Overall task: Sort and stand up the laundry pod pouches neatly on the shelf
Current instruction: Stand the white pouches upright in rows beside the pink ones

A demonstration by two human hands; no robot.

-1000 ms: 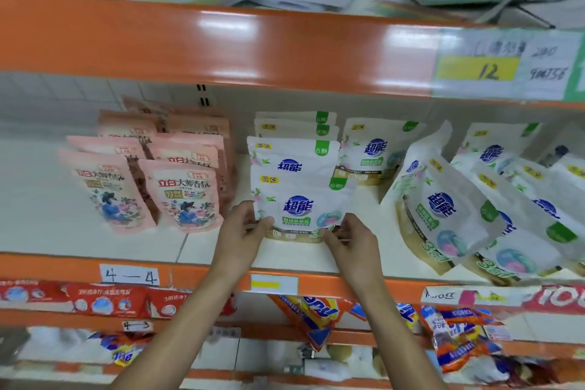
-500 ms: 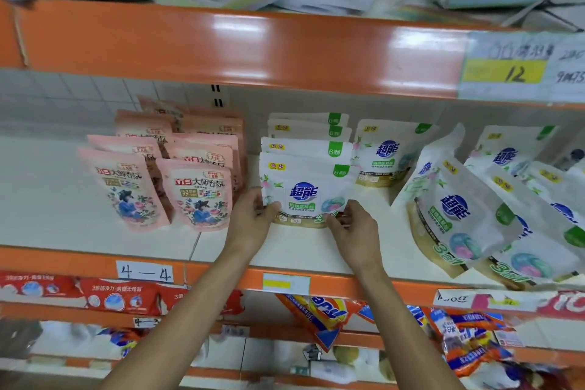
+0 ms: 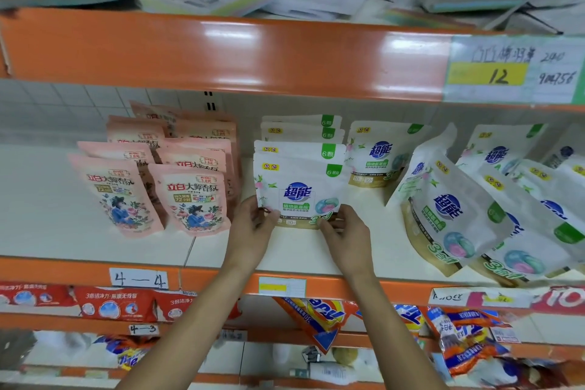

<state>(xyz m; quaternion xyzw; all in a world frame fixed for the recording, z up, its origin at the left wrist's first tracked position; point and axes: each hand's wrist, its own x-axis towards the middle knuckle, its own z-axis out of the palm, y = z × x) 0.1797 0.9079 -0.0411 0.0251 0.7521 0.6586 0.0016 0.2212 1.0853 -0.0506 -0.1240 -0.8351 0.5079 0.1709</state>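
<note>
A white laundry pod pouch (image 3: 297, 190) with a blue logo and green corner tag stands at the front of a row of like pouches (image 3: 300, 133) on the white shelf (image 3: 294, 250). My left hand (image 3: 253, 225) pinches its lower left corner, my right hand (image 3: 345, 234) pinches its lower right corner. Further white pouches (image 3: 449, 209) lean and lie tumbled on the right. One more white pouch (image 3: 380, 155) stands behind, right of the row.
Pink pouches (image 3: 190, 196) stand in rows on the left. An orange shelf beam (image 3: 221, 54) with a price label (image 3: 509, 70) runs overhead. The orange front rail (image 3: 79, 272) bears label 4—4. Detergent bags (image 3: 319, 317) fill the lower shelf.
Both hands have kept hold of the front white pouch's lower corners and pushed it back against the row. The view has shifted slightly.
</note>
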